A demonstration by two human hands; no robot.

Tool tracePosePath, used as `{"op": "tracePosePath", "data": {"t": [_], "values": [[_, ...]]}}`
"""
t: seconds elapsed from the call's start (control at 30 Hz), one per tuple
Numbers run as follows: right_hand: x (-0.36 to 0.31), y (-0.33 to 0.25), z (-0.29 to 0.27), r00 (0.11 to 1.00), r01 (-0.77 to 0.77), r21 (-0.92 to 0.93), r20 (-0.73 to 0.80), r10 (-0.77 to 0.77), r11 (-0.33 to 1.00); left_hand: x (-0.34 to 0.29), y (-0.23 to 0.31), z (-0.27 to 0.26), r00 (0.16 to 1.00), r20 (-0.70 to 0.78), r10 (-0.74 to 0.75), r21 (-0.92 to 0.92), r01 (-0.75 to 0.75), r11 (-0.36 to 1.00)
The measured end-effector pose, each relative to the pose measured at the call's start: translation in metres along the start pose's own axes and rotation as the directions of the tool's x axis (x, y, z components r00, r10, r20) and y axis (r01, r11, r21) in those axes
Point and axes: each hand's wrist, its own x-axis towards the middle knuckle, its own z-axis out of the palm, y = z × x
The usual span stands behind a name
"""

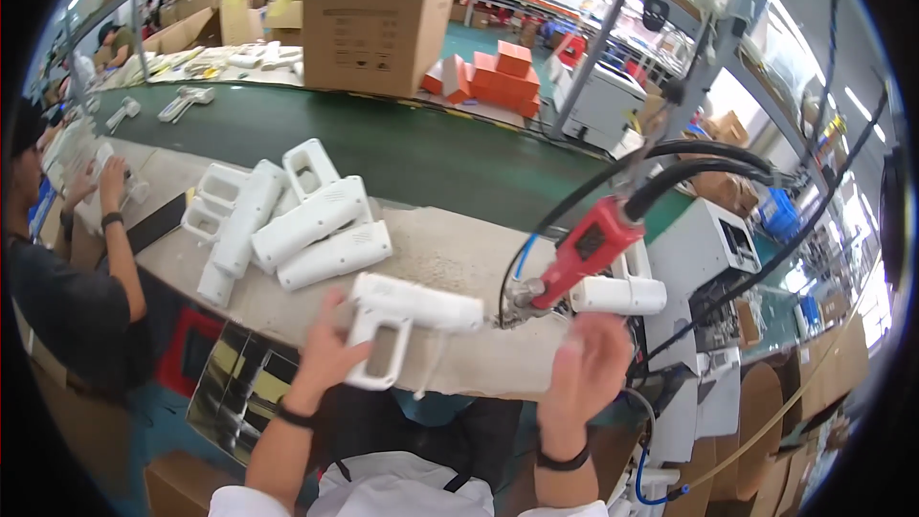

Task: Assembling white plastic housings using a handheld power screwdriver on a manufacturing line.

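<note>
My left hand [327,349] grips a white plastic pistol-shaped housing [416,303] at its rear end, beside the looped handle. A short white cord hangs under the housing, whose front end points right at the metal head of a red hand tool [595,247] hanging on black hoses. My right hand [586,369] is raised just below the tool, slightly blurred, fingers stretched upward and holding nothing. Behind the tool lies another white housing [620,295]. Several more white housings [308,220] are piled on the bench to the left.
The worktop [450,244] borders a green conveyor belt [402,144] carrying white parts at its far left. A co-worker [77,278] handles something at the left. Beyond the belt stand a large carton [373,19] and orange boxes [503,77]. A blue air hose [646,479] hangs at lower right.
</note>
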Motion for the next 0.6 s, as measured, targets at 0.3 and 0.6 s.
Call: {"op": "tracePosePath", "data": {"t": [0.3,0.6], "values": [[-0.129,0.023,-0.055,0.178,-0.942,-0.011,0.832,0.526,0.337,-0.064,0.037,-0.034,0.966,0.247,0.077,-0.239,-0.016,0.971],[-0.192,-0.016,-0.282,0.072,-0.89,0.435,0.434,0.898,-0.139,0.064,0.03,-0.086,0.827,0.054,0.56,0.752,-0.402,0.522]]}}
